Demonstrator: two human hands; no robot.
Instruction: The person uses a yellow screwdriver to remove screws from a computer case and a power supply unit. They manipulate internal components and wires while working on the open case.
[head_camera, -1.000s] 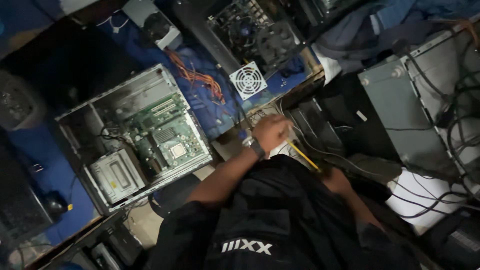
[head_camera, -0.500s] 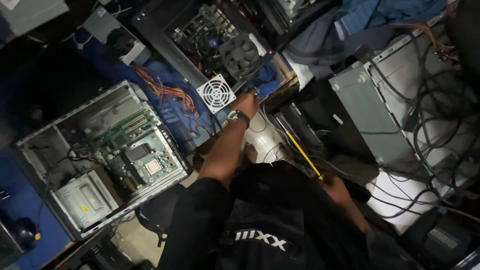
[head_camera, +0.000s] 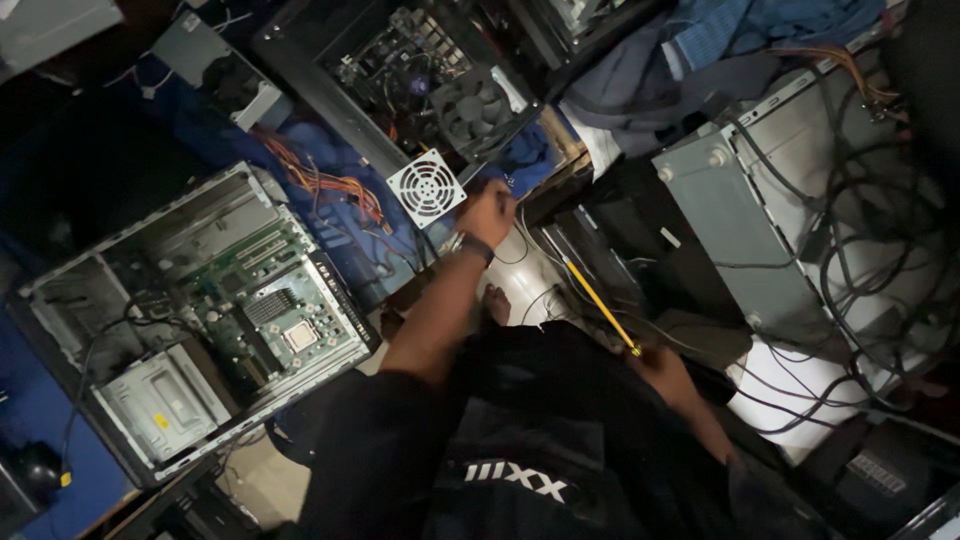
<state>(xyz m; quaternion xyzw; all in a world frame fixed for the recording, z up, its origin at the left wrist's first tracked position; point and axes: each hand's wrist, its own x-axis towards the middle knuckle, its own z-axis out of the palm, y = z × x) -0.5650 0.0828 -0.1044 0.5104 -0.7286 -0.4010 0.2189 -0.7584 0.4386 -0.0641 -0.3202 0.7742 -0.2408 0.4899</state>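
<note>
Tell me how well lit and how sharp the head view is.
Head view: dim overall, corners falling to black; the white fan grille and the open case on the left catch the most light. The left hand is slightly soft, the right hand with the yellow screwdriver lies in shadow; the frame is tilted.
</note>
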